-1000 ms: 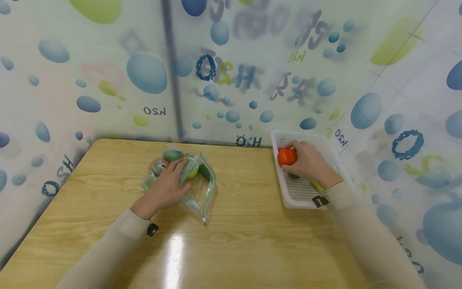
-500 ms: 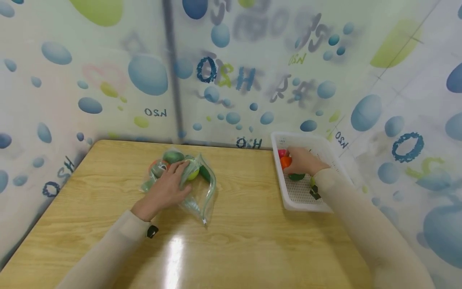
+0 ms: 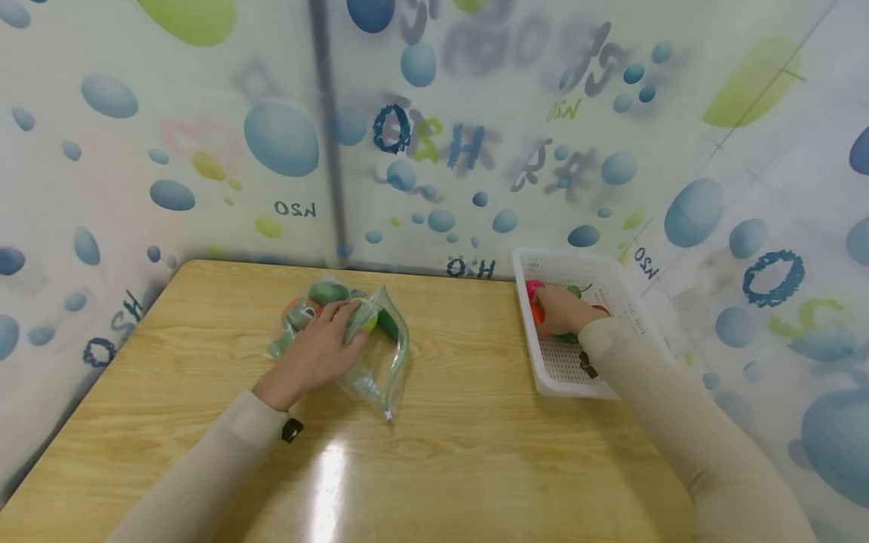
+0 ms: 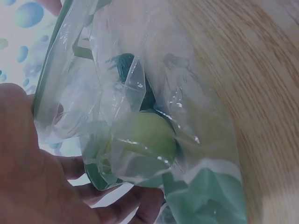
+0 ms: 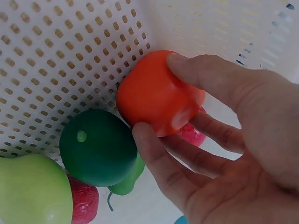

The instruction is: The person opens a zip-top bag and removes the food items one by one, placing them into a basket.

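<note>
At the left of the table, my left hand [image 3: 315, 358] holds the upper side of a clear zip bag [image 3: 373, 369] with a green edge strip. Inside the bag are a light green round fruit [image 4: 147, 140], dark green pieces and an orange-red one. On the right, my right hand [image 3: 569, 311] reaches down into a white perforated basket [image 3: 570, 389]. Its thumb and fingers are around an orange-red tomato [image 5: 156, 93] near the basket's wall. A dark green round fruit [image 5: 96, 147] lies just beside the tomato, close to the index fingertip.
The basket also holds a light green fruit [image 5: 32, 191], a dark pink piece [image 5: 84, 200], a small green pear-like piece [image 5: 128, 179] and a bright pink one [image 3: 534, 287]. A patterned curtain [image 3: 421, 188] hangs behind the wooden table [image 3: 468, 422].
My right hand has lowered the tomato from over the basket's left side down into the basket. My left hand and the bag have stayed nearly still.
</note>
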`<state>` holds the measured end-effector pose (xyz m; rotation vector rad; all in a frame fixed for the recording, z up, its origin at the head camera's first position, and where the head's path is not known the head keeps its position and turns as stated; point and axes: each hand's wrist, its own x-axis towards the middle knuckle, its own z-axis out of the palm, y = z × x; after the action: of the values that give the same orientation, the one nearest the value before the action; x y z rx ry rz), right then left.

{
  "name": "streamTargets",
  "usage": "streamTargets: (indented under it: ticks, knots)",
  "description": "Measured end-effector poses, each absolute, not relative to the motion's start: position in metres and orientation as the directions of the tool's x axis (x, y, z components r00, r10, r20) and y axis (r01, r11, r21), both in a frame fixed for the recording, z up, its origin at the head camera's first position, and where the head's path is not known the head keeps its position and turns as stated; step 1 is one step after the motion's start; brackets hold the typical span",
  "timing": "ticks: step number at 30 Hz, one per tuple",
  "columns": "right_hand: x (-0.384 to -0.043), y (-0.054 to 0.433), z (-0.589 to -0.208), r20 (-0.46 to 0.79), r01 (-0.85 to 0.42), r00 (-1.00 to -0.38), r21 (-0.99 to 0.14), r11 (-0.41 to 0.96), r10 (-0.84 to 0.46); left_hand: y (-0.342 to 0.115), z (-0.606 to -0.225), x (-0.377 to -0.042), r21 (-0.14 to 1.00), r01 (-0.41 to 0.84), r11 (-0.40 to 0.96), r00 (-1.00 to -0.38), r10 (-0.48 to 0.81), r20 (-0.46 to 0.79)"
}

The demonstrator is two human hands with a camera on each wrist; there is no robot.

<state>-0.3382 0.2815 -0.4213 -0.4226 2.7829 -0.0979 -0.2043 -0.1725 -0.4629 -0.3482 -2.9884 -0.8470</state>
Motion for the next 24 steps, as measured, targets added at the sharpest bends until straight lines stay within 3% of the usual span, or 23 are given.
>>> streamTargets:
  ticks: [8, 17, 24]
  knots:
    - [-0.329, 0.283, -0.409, -0.269, -0.245, -0.92, -0.174, 0.954, -0.286, -0.169, -0.461, -0.208, 0.483, 0.21, 0.85, -0.978, 0.19, 0.09]
    - [-0.291, 0.256, -0.368, -0.037, -0.321, -0.941, -0.213, 0.923, -0.336, -0.164, -0.464, -0.217, 0.495, 0.198, 0.846, -0.979, 0.196, 0.057]
    - [-0.249, 0.2, -0.362, 0.146, -0.55, -0.835, -0.249, 0.797, -0.531, -0.165, -0.466, -0.219, 0.49, 0.226, 0.842, -0.972, 0.228, 0.057]
